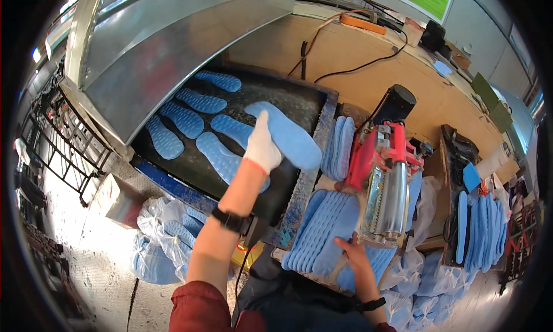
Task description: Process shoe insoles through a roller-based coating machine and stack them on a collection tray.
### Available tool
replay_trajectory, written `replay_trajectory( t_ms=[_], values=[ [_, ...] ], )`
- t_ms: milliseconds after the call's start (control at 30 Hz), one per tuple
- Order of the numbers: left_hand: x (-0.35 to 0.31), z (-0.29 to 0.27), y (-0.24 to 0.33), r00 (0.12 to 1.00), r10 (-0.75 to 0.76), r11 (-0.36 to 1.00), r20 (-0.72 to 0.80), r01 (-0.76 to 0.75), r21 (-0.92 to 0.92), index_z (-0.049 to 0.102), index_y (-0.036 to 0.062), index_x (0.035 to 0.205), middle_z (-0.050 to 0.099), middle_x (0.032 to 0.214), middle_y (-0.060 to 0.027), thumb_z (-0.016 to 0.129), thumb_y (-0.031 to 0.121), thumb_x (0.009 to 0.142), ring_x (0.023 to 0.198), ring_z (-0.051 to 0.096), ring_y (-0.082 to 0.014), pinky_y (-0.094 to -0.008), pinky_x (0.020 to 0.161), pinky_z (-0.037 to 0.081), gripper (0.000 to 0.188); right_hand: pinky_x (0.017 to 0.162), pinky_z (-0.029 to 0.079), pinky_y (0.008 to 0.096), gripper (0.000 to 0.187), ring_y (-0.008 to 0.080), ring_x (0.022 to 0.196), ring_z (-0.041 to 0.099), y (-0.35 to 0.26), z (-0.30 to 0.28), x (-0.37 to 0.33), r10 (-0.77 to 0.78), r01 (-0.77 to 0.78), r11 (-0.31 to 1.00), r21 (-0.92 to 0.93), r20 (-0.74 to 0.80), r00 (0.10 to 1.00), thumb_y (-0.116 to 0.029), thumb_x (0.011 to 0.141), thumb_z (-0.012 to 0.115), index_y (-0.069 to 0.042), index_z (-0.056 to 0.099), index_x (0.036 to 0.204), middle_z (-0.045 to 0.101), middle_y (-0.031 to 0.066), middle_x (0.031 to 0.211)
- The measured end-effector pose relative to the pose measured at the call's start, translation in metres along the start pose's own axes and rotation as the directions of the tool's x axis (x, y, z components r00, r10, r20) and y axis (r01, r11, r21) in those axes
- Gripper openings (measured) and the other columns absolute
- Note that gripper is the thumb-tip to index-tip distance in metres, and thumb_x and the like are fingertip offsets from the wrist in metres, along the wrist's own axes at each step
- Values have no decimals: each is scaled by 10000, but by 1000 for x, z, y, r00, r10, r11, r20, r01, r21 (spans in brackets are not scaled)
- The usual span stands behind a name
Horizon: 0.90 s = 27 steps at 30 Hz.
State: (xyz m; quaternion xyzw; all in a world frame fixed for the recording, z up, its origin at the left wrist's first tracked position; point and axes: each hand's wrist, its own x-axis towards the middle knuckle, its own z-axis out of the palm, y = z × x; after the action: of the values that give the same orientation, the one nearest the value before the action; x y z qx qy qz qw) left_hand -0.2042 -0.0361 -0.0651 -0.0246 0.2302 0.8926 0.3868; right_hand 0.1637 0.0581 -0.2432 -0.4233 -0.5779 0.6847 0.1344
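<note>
My left hand point(262, 144), in a white glove, is closed on a blue insole point(291, 137) held above the dark conveyor bed. On that bed point(199, 173) lie several blue dimpled insoles point(183, 120), toes and heels pointing different ways, some partly under the metal hood. My bare right hand point(358, 258) is beside a leaning row of blue insoles point(322, 231). Its thumb and a finger are spread apart at the row's right end, near more insoles point(374, 260) below. Whether it touches them I cannot tell.
A red roller machine point(380, 170) with a black motor stands to the right, next to another insole stack point(338, 147). Metal hood point(196, 49) covers the bed's far left. Plastic bags of insoles point(167, 234) sit at lower left, and a rack of blue pieces point(484, 228) at far right.
</note>
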Motion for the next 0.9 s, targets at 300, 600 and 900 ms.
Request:
replay_trajectory(
  t_ms=[300,600,900],
  values=[
    [134,-49,73,901,185,981,-392,-150,118,350,34,1413,340,1487,-124,447,464,943,1318,399,-292,-401,1063,357,644,836,473,292,476,151,989,563,-7,-32,-12,0,0,1000,0,-31,1000,-131,799,725,-69,519,1224,577,18,1117],
    [58,12,47,826,487,451,-282,38,892,344,9,1413,423,1404,-242,531,412,860,1282,421,-392,-390,1028,359,709,960,427,339,357,211,1162,524,-11,-83,-28,-467,476,865,-157,91,880,-70,872,588,-18,538,1222,544,93,1280],
    [-141,29,-66,944,98,706,314,-289,647,308,-15,1414,520,1271,-148,519,203,945,1103,567,-267,-370,919,465,559,902,443,288,557,162,1067,545,-68,-85,-66,-242,377,871,316,-393,887,-4,844,573,-59,427,1379,567,67,1218]
  ],
)
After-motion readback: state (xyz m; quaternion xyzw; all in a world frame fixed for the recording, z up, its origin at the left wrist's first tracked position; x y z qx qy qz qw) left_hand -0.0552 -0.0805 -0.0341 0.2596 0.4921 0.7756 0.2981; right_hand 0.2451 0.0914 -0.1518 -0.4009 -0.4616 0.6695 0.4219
